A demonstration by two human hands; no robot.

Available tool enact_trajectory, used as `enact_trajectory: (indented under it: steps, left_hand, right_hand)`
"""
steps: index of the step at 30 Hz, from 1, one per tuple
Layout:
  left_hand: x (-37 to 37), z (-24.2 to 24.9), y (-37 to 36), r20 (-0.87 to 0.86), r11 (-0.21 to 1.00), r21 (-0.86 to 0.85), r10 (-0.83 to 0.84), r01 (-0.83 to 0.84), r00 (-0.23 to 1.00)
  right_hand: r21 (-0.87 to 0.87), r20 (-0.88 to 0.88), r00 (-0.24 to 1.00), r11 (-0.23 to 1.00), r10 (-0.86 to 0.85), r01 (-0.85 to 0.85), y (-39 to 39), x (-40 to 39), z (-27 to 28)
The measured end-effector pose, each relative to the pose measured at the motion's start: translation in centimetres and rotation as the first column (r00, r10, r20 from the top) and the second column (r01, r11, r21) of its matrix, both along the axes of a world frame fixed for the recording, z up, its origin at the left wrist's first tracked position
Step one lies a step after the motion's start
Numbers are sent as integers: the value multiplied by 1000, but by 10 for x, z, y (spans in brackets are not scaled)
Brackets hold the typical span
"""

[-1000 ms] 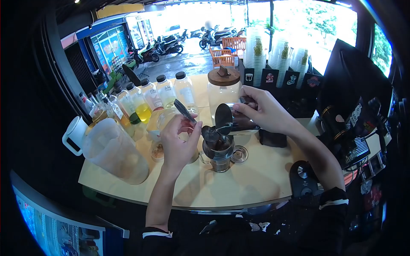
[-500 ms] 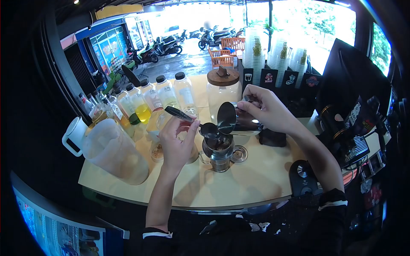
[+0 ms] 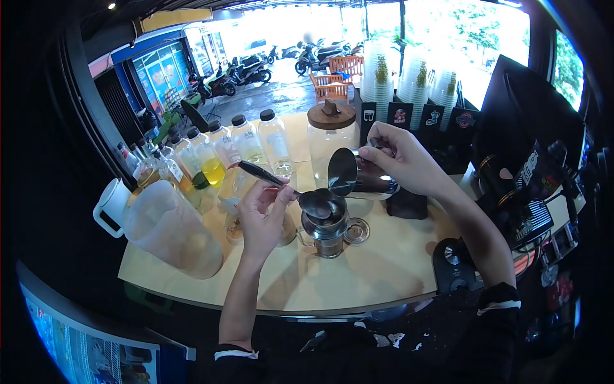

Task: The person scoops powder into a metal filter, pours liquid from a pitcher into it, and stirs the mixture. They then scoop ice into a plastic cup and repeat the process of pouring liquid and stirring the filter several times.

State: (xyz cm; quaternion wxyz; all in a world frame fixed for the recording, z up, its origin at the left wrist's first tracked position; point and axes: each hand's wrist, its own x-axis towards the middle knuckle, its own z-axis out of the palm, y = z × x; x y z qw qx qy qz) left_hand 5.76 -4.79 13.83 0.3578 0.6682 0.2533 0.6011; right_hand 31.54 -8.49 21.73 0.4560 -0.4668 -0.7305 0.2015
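Spoon [image 3: 300,191] – a long one with a dark handle and a shiny metal bowl – lies nearly level across the view, its long axis running from upper left down to lower right, the handle end pointing toward the row of bottles and the bowl sitting right over the mouth of a small glass mug [image 3: 325,229]. The left hand [image 3: 261,214] holds the handle, fingers clamped on it near the middle, thumb and forefinger pinching from either side. The mug is short, round and clear with a metal-looking band and a side handle turned to the left; dark liquid shows inside it. It stands on the pale, smooth counter [image 3: 358,275], just beside a small round glass coaster or lid [image 3: 357,230]. The right hand [image 3: 400,163] grips a polished steel milk pitcher [image 3: 358,178], fingers closed around its body and handle; the pitcher is tipped on its side so its round open mouth faces left, toward the spoon, its long axis close to horizontal, and its lip hangs just above the mug. Behind them stands a tall clear glass jar with a wooden lid [image 3: 331,137] – round, with a knob on top. To the left a row of clear plastic syrup bottles [image 3: 246,144] with black caps, some holding yellow liquid, and nearer the edge a frosted plastic jug [image 3: 169,227] with a white handle
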Motion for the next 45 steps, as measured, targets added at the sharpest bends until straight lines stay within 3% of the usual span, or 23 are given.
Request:
enact_trajectory:
  steps: [5, 13, 17, 19, 22, 32, 34, 37, 45]
  left_hand:
    - [-3, -6, 2, -25, 1000, -9, -6, 6, 1000]
    - [-19, -13, 8, -94, 968, 78, -229, 237, 969]
    - [-18, -17, 8, -96, 962, 97, -245, 254, 965]
    - [-16, -18, 7, -53, 964, 77, -253, 256, 966]
    - [-15, -21, 8, -39, 956, 79, -281, 284, 959]
    - [-18, -23, 9, 5, 965, 46, -257, 257, 966]
    - [-20, -25, 10, 14, 966, 60, -253, 252, 967]
    - [-20, -24, 9, 14, 966, 59, -254, 253, 967]
    - [-19, -23, 6, -8, 966, 64, -250, 250, 968]
  right_hand:
    - [-13, -22, 1000, 1000, 3, -3, -2, -1, 2]
    - [2, -56, 998, 999, 33, -33, -1, 2, 2]
    - [35, 2, 1000, 999, 8, -8, -6, -6, 9]
    - [-5, 152, 988, 1000, -14, 15, -11, -11, 16]
    - [18, 197, 980, 1000, -24, 21, -13, -17, 20]
    - [-22, 142, 989, 999, 31, -28, -16, -19, 13]
    - [-10, -29, 995, 995, 100, -101, -21, -21, 13]
    - [-11, 109, 992, 998, 66, -65, -25, -18, 15]
    - [-32, 48, 995, 996, 89, -87, -30, -20, 16]
